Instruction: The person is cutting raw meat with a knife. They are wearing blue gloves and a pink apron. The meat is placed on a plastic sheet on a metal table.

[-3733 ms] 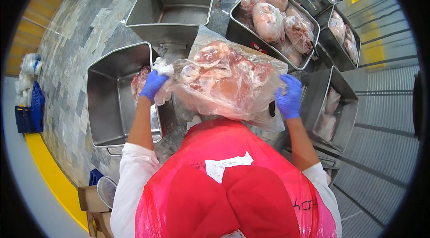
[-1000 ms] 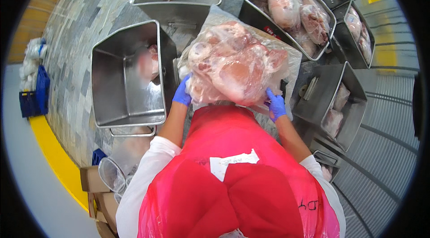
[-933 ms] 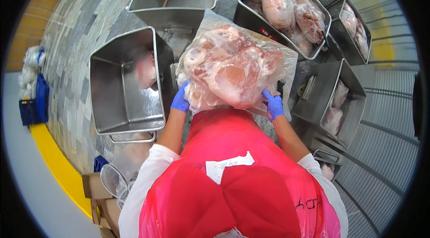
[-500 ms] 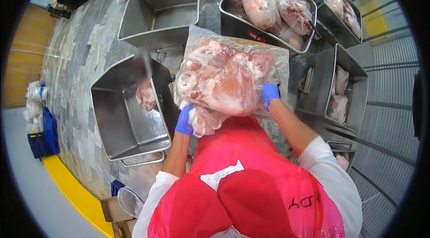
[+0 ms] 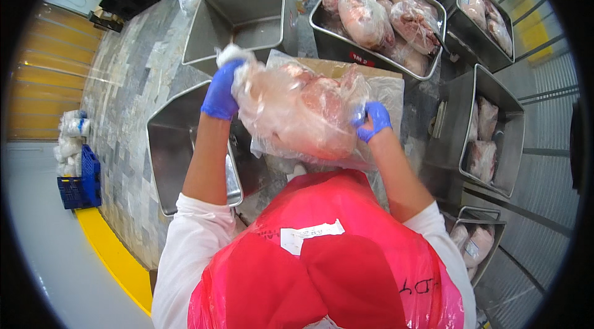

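A large piece of raw meat (image 5: 312, 121) lies in front of me, loosely wrapped in a clear plastic bag (image 5: 257, 97). My left hand (image 5: 221, 92), in a blue glove, is closed on the bunched bag at the meat's upper left. At the right side, my gloved right hand (image 5: 375, 121) has its fingers curled on the bag's edge. Under the meat is a flat stand covered with a plastic sheet (image 5: 387, 89), with brown cardboard (image 5: 331, 68) showing at its far side.
Beyond the stand is a metal tub (image 5: 241, 19); another tub (image 5: 162, 143) is at my left, partly behind my arm. A tub of bagged meat (image 5: 365, 19) stands far right. More meat tubs (image 5: 495, 137) line the right side. Blue crates (image 5: 91, 174) are at far left.
My left hand has risen from the near left corner to the far left, pulling the bag over the meat. My right hand stays at the right edge. The view has shifted slightly.
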`<state>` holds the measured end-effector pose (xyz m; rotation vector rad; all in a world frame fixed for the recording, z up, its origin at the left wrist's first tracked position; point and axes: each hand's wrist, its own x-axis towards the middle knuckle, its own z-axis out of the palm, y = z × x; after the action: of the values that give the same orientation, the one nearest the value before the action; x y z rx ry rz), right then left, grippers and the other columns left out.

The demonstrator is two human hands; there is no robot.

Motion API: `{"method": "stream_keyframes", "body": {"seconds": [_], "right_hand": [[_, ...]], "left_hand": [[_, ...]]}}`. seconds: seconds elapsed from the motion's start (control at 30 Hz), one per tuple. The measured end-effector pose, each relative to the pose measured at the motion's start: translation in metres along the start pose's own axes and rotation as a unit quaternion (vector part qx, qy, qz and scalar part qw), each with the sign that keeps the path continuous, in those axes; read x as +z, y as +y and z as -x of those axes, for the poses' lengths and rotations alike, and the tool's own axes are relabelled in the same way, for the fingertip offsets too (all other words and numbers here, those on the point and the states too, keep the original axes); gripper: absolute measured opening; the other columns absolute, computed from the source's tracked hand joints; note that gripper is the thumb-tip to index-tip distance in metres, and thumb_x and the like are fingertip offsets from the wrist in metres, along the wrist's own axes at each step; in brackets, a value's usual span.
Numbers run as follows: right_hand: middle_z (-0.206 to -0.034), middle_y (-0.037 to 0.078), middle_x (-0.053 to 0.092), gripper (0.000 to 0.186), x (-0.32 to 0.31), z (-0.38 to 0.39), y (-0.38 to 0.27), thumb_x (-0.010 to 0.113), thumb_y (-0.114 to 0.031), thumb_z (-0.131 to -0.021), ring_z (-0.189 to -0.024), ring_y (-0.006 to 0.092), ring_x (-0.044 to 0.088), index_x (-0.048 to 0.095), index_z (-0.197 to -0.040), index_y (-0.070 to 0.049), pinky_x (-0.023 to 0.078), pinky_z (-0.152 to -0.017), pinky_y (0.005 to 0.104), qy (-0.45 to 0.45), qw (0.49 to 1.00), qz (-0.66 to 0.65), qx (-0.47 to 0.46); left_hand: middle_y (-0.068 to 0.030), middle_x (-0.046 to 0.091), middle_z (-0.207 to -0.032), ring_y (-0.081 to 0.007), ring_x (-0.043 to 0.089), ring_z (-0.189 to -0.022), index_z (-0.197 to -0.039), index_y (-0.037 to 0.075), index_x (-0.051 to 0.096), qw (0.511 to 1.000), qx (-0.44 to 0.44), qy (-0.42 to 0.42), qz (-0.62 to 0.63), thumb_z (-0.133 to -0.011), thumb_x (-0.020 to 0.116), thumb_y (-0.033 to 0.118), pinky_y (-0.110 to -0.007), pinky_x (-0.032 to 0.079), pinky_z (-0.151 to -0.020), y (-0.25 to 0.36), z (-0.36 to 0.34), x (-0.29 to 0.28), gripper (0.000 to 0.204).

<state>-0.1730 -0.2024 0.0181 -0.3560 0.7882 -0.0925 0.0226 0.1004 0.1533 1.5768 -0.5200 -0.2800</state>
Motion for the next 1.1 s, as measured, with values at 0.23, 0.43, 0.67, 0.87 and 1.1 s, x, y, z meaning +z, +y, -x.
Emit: {"method": "stream_keyframes", "body": {"seconds": [0.23,0.43,0.67,0.87,1.1], "right_hand": [[-0.085,0.006,0.064,0.014,-0.048,-0.009,0.022,0.054,-0.007,-0.085,-0.069,0.0225,0.062,0.063,-0.093,-0.015,0.049,-0.055,0.0407,0.139,0.987,0.069,-0.037],[-0.085,0.004,0.06,0.006,-0.042,0.007,0.011,0.064,-0.017,-0.087,-0.074,0.0205,0.059,0.062,-0.09,-0.011,0.048,-0.06,0.0382,0.11,0.974,0.195,-0.044],[-0.122,0.016,0.07,0.043,-0.065,-0.024,-0.001,0.061,-0.032,-0.098,-0.101,0.0341,0.068,0.064,-0.129,-0.002,0.052,-0.089,0.0438,0.144,0.812,0.537,-0.179],[-0.121,0.015,0.069,0.05,-0.103,-0.06,0.005,0.053,-0.038,-0.102,-0.098,0.0317,0.069,0.061,-0.131,0.002,0.054,-0.088,0.0444,0.123,0.734,0.658,-0.118],[-0.102,0.016,0.071,0.037,-0.077,0.032,0.06,0.059,-0.033,-0.101,-0.083,0.0244,0.067,0.068,-0.114,0.001,0.054,-0.071,0.0413,0.059,0.862,0.504,0.009]], "left_hand": [[-0.0036,0.069,-0.095,-0.0185,0.069,-0.083,-0.103,0.011,0.067,0.89,-0.363,0.158,0.226,-0.102,0.059,0.028,-0.037,0.06,-0.075,-0.109,0.156,-0.08,0.018],[-0.0073,0.07,-0.1,-0.0205,0.069,-0.085,-0.113,0.006,0.068,0.815,-0.46,0.217,0.279,-0.099,0.063,0.025,-0.036,0.06,-0.077,-0.194,0.28,-0.06,0.024],[-0.0073,0.071,-0.109,-0.0187,0.069,-0.095,-0.128,0.003,0.063,0.842,-0.436,0.156,0.277,-0.099,0.065,0.015,-0.035,0.059,-0.084,-0.178,0.266,0.003,0.031],[-0.0089,0.07,-0.12,-0.0217,0.071,-0.102,-0.136,0.005,0.06,0.853,-0.433,0.034,0.289,-0.099,0.064,0.01,-0.038,0.06,-0.09,-0.196,0.236,0.022,0.038],[-0.0101,0.069,-0.124,-0.0249,0.069,-0.11,-0.139,0.008,0.057,0.812,-0.416,0.195,0.361,-0.102,0.061,0.022,-0.042,0.057,-0.098,-0.213,0.209,-0.013,0.04]]}}
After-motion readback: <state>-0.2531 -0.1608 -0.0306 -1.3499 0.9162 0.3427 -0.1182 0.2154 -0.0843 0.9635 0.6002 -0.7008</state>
